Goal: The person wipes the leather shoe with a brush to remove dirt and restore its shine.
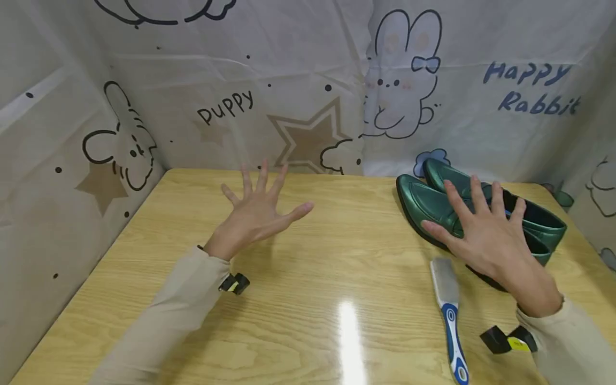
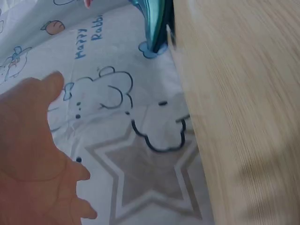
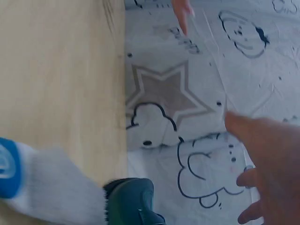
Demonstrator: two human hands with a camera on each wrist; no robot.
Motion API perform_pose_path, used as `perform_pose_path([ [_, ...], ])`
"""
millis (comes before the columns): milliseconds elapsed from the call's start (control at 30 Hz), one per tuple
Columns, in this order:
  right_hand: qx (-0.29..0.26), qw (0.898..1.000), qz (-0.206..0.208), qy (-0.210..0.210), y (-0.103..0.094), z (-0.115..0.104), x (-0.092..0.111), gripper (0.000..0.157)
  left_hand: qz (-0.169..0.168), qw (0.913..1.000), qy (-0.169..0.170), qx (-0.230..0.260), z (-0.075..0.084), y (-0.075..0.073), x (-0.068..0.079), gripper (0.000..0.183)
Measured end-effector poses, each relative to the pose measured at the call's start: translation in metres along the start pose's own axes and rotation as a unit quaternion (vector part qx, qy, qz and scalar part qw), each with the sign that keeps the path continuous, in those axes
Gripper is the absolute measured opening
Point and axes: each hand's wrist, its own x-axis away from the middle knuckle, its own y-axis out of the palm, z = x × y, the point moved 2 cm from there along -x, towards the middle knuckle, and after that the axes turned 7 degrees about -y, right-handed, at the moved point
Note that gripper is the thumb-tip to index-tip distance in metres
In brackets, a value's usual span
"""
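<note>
My left hand (image 1: 255, 213) is raised above the left part of the wooden table (image 1: 308, 342), its fingers spread and holding nothing. On the right, my right hand (image 1: 491, 243) hovers with spread fingers in front of a pair of green loafers (image 1: 418, 206), partly hiding them. The shoes stand side by side near the table's back right, toes pointing left. Below that hand lies a brush (image 1: 451, 321) with a blue and white handle and a grey head. In the right wrist view the brush head (image 3: 65, 187) and a shoe toe (image 3: 131, 201) show at the lower left.
A white cloth (image 1: 308, 69) printed with cartoon animals and stars hangs behind the table and along its left side. Black wrist cameras with yellow marks sit on both sleeves. A strip of light reflects off the tabletop near the front.
</note>
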Motion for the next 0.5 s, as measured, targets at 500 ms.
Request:
perform_pose_path([
  [500,-0.067,0.955,-0.252,0.141,0.068,-0.012,0.107,0.052,-0.022,0.9371,0.34,0.078,0.162,0.063,-0.042,0.028],
])
